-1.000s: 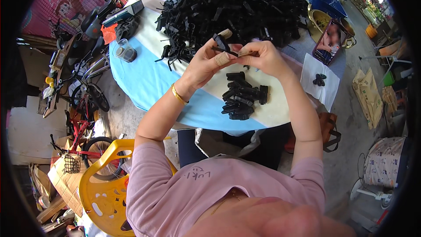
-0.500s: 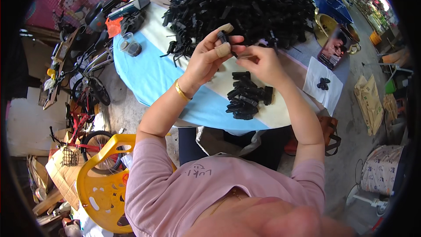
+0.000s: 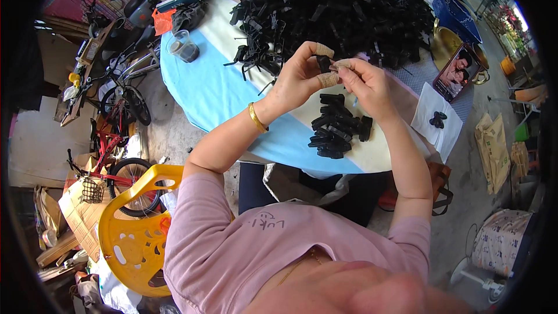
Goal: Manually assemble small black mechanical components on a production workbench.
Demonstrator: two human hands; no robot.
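My left hand (image 3: 297, 80), fingertips wrapped in tan tape, pinches a small black plastic piece (image 3: 324, 63) above the near part of the table. The fingers of my right hand (image 3: 372, 86), also taped, are closed together against it. What those fingers grip is hidden; a thin pale bit shows just below them. Under my hands lies a small stack of black plastic pieces (image 3: 337, 131) on the cloth. Beyond them rises a large heap of similar black pieces (image 3: 343, 14), tangled with thin black strips.
On the right are a phone (image 3: 456, 75), a white paper (image 3: 427, 110) with several black bits, a brass-coloured pot (image 3: 446, 43) and a blue box (image 3: 456, 14). At left stand a plastic cup (image 3: 183, 46) and an orange bag (image 3: 164, 21). A yellow chair (image 3: 125, 256) is beside me.
My right hand has turned and drawn in, its taped fingertips meeting those of my left at the black piece. The whole view has shifted slightly.
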